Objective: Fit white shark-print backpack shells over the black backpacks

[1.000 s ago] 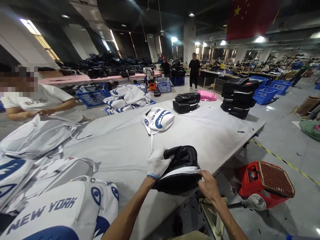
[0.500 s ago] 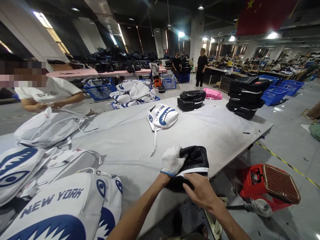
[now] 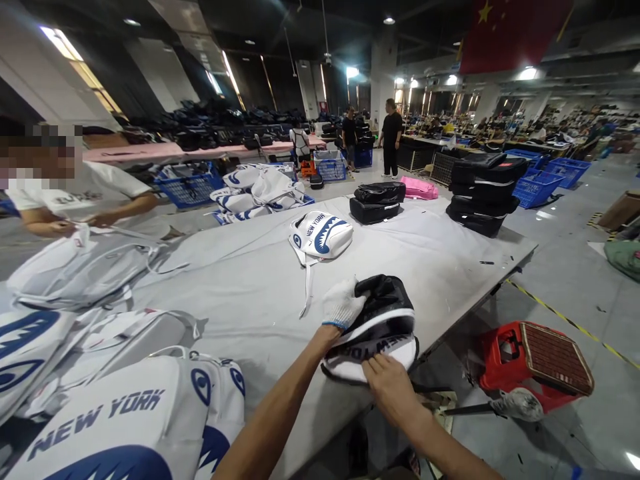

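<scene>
A black backpack lies at the near edge of the grey table, its white and grey lettered panel turned toward me. My left hand, in a white glove, grips the black top of this backpack. My bare right hand rests on the lower white edge of the panel with its fingers curled over it.
White New York shark backpacks pile up at near left and one lies mid-table. Black bags and a taller stack sit at the far end. A person in a white shirt works at left. A red stool stands at right.
The backpack has been turned so its white and grey lettered panel shows. My right hand has slid from the side to the lower front edge.
</scene>
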Demonstrator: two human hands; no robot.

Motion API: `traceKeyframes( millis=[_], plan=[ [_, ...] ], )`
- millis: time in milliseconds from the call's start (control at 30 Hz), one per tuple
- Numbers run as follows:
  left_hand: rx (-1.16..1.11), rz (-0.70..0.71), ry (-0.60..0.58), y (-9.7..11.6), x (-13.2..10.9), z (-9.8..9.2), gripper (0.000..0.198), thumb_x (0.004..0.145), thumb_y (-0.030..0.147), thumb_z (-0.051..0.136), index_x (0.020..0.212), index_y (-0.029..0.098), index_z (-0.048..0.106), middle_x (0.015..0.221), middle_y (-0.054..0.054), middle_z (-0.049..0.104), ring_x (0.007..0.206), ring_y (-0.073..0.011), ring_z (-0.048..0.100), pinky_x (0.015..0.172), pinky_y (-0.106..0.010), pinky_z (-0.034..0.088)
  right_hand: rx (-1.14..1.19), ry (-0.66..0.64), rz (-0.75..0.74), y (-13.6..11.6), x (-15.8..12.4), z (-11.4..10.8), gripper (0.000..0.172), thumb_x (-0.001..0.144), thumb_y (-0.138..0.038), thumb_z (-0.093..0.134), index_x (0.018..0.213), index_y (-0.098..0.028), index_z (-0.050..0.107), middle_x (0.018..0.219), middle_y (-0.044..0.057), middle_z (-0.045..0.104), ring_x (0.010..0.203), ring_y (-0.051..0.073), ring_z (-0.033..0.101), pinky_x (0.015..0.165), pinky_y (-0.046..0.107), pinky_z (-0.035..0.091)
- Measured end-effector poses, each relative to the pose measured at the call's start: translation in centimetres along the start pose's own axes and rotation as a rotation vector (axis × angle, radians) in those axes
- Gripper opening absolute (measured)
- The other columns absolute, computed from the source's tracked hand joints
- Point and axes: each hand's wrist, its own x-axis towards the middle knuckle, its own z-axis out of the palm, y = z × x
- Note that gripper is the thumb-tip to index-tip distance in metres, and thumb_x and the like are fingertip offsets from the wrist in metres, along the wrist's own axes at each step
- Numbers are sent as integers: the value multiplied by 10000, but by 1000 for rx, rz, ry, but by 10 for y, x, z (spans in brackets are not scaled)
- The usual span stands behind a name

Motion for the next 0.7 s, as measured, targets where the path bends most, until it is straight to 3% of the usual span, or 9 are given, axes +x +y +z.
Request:
traceKeyframes(
  millis=[67,133,267,400,500,567,633,667,700],
  plan=[
    [-14,-54,7,-4,12,-1,228,1025,494,706,1019,266,697,1079,-71,811,1019,-267,734,758,-366,383,39,103,-11,12,-42,23,647,807,2,691,1421,-177,785,1378,141,833,1278,310,800,1068,417,686],
    [-31,-63,-15,-5,21,0,262,1033,525,688,1010,264,684,1046,-69,802,976,-257,722,731,-360,364,59,164,13,31,-79,38,852,730,53,588,1515,-237,750,1439,82,812,1338,269,784,1109,393,692],
    [-16,37,-28,0,34,2,221,1028,483,701,1069,266,691,1114,-75,811,1004,-250,718,754,-358,364,121,196,-17,71,-122,39,989,757,54,470,1670,-300,609,1548,28,740,1438,236,723,1190,420,658],
    [30,51,-25,-4,41,-4,185,1041,445,680,1051,261,686,1096,-75,816,1010,-254,727,763,-357,364,196,273,43,98,-154,44,1083,817,49,408,1741,-517,390,1594,-82,689,1449,211,704,1190,427,660],
    [36,35,-10,-10,38,-10,182,1045,439,674,1029,259,682,1072,-71,816,1004,-254,731,763,-354,367,262,331,144,110,-193,64,969,818,-49,516,1569,-657,590,1388,-108,817,1256,271,813,1004,429,753],
    [16,5,-2,-9,32,-12,193,1043,447,684,1019,256,680,1066,-70,815,1011,-255,734,763,-352,375,387,316,250,115,-218,76,732,780,-163,633,1272,-676,809,1145,-67,887,1047,328,869,858,438,780],
    [5,13,5,-4,22,-8,194,1040,447,699,1028,255,683,1072,-61,811,1025,-252,737,770,-351,386,586,299,488,116,-230,78,449,788,-313,733,1072,-625,887,1093,-26,893,1038,361,868,847,447,770],
    [16,42,10,0,16,-5,196,1040,447,709,1035,253,687,1077,-57,807,1030,-250,738,778,-351,393,709,282,667,113,-228,73,323,801,-422,780,1053,-582,902,1137,-5,891,1093,381,858,863,462,763],
    [39,82,17,5,10,-1,200,1040,449,719,1042,251,691,1078,-53,803,1030,-248,738,787,-353,401,840,280,852,110,-222,65,313,805,-557,811,1101,-532,907,1211,18,882,1164,398,841,882,476,756]
  ],
)
